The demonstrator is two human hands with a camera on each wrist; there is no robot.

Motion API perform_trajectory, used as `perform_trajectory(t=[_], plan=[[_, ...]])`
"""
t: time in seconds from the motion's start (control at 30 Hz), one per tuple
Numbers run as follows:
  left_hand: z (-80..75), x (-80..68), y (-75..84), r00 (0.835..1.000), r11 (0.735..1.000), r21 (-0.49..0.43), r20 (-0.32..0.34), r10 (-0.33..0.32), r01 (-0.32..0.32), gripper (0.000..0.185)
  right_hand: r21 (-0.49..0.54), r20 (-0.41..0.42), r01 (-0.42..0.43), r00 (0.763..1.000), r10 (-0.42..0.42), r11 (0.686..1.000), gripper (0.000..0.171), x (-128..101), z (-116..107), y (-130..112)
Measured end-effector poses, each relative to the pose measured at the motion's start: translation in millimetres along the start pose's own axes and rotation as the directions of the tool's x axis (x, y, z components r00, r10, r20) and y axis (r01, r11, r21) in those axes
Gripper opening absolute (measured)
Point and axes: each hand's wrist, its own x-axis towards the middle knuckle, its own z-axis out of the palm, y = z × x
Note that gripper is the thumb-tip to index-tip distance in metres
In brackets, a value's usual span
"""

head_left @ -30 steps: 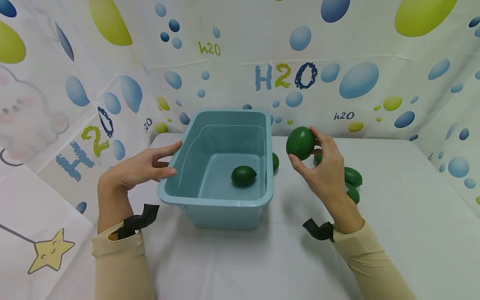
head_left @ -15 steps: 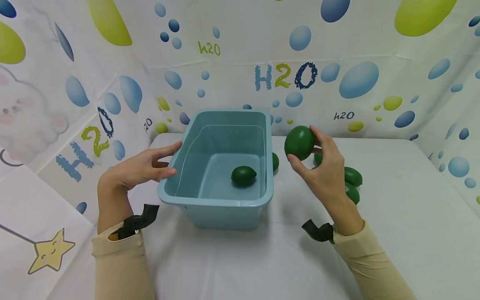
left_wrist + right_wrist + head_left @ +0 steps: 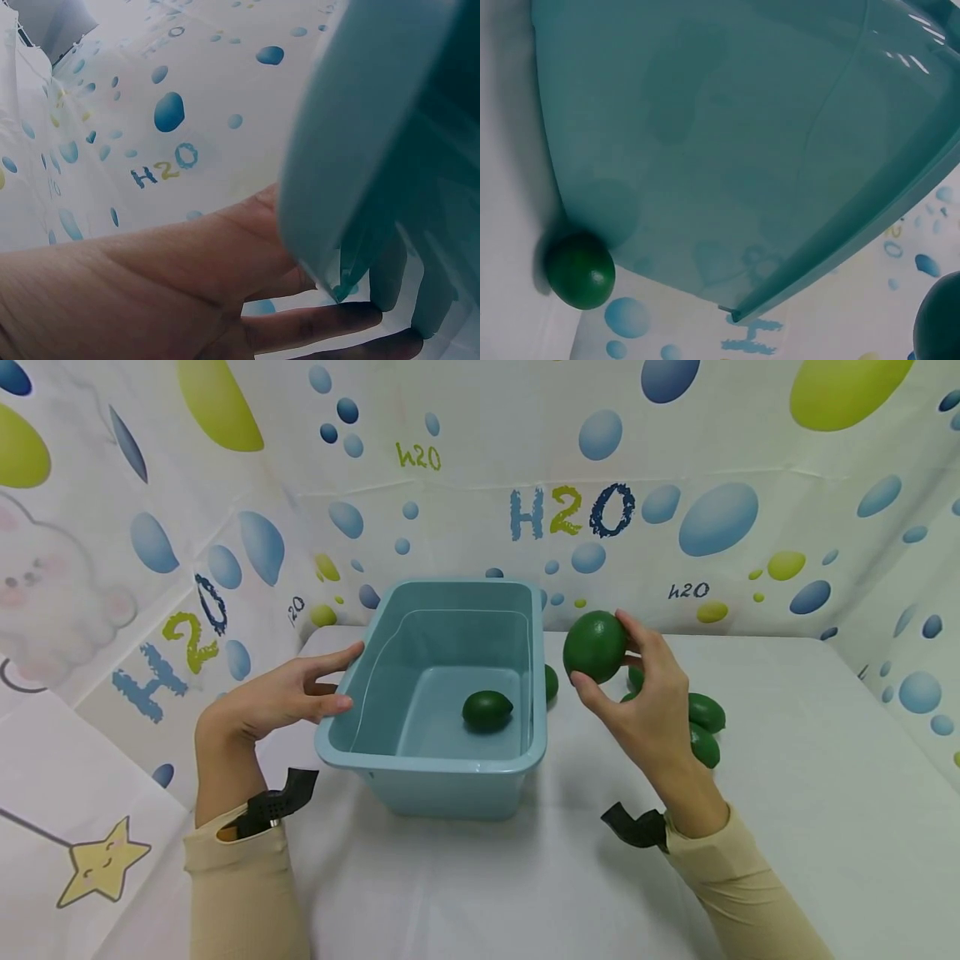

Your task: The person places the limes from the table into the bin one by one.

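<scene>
While our right hand (image 3: pixel 647 710) holds a green fruit (image 3: pixel 595 647) in the air just right of the bin (image 3: pixel 431 758), its fingers curl round the fruit's right side and the thumb presses from below. The fruit is egg-shaped, and its long axis tilts from lower left to upper right, the narrower end toward the back wall; from our right wrist only its dark edge (image 3: pixel 939 321) shows. Our left hand (image 3: pixel 277 697) lies against the bin's left wall, fingers nearly straight, the thumb at the rim (image 3: pixel 330 187) and the fingertips (image 3: pixel 352 319) pressing the outside below it; it grips nothing.

Inside the bin one fruit (image 3: pixel 487 711) lies on the floor near the right wall, its long axis roughly left to right. Between the held fruit and the bin's inside stands that right wall. Another fruit (image 3: pixel 580 270) touches the wall's outer foot. Right of the bin, behind our right hand, more fruits (image 3: pixel 705 713) lie on the white table (image 3: pixel 787 793), partly hidden.
</scene>
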Motion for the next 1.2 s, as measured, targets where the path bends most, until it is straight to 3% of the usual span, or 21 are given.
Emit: perform_trajectory(t=[0.57, 1.2], plan=[[-0.8, -1.1, 1.5, 1.0, 1.0, 0.006, 0.016, 0.022, -0.022, 0.08, 0.059, 0.015, 0.041, 0.999, -0.042, 0.997, 0.072, -1.9, 1.2, -11.3], [0.7, -0.3, -0.7, 1.0, 1.0, -0.009, 0.006, 0.007, -0.007, 0.079, 0.029, 0.103, 0.075, 0.992, -0.078, 0.997, 0.077, -7.5, 5.4, -14.2]])
